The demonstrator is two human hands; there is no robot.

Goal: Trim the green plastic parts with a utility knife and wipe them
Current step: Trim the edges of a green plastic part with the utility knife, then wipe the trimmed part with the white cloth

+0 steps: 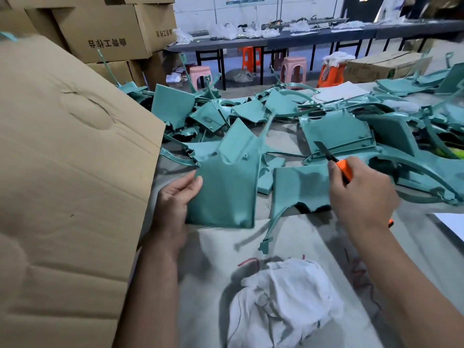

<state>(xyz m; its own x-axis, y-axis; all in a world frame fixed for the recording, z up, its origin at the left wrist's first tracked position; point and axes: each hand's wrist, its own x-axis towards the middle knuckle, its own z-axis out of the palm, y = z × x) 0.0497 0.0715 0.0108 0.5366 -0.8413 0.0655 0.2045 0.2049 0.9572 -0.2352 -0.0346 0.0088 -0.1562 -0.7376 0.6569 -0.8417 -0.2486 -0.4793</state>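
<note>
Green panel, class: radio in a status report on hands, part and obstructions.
Left hand grips green panel by its edge. Right hand holds orange utility knife, blade clear of panel. White rag lies untouched nearby. Nothing between blade and panel.

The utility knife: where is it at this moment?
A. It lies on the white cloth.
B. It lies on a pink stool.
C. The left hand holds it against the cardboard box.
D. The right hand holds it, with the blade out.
D: the right hand grips the orange utility knife, its blade pointing up and away over the green parts, while the left hand holds a flat green panel.
</note>
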